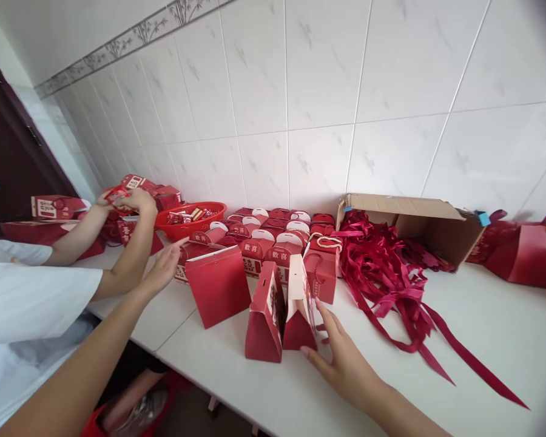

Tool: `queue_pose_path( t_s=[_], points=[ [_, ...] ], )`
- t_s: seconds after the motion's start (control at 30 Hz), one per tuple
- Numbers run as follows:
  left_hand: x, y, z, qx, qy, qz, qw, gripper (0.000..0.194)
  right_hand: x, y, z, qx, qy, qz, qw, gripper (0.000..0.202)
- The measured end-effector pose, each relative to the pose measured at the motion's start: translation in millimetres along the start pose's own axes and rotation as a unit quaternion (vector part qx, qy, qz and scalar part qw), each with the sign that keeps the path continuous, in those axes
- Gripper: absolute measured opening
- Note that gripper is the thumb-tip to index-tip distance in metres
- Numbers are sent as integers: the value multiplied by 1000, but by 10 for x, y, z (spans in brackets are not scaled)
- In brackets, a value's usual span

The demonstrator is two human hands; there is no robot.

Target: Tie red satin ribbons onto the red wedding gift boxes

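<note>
Two small red boxes stand upright side by side near the front edge of the desk [491,340], in front of the right hand: the left box [264,318] and the right box [299,321], whose pale top flaps stand up. The right hand [341,358] is beside the right box, thumb and fingers spread apart, the tips at its side; whether they press on it I cannot tell. A wide red box [218,285] stands to the left of these, its top edge showing a pale strip. The left hand [161,270] reaches beyond it, its fingers extended and close to one another, clamped on nothing visible.

Behind stand rows of handled boxes [257,243], packed closely and blocking much of the desk's rear; their contents are hidden. A rope-handled box [323,267] stands at their right end. The red basin [188,227] holds wrapped sweets [195,214]. A cardboard carton [441,237] lies open toward the desk, dark red ribbons [386,273] spilling out and trailing across the surface. Farther right is a red bag [534,255].

At left, a co-worker's hands [134,200] hold a red packet [118,195] near more red boxes. Below the desk, a red tub [139,413] holds something clear and wrinkled.
</note>
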State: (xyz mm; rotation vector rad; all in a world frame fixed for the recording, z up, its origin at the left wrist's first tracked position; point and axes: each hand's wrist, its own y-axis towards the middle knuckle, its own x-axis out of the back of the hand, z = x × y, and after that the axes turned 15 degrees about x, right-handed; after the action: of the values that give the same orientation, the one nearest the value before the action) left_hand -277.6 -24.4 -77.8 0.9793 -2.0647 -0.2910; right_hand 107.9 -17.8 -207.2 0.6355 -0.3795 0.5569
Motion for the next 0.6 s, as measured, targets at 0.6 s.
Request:
queue_pose_path(
  t_s=[0.6],
  points=[
    [-539, -1155, 411, 17, -254, 165, 953, 124, -185, 241, 223, -16, -7, 49, 999, 68]
  ],
)
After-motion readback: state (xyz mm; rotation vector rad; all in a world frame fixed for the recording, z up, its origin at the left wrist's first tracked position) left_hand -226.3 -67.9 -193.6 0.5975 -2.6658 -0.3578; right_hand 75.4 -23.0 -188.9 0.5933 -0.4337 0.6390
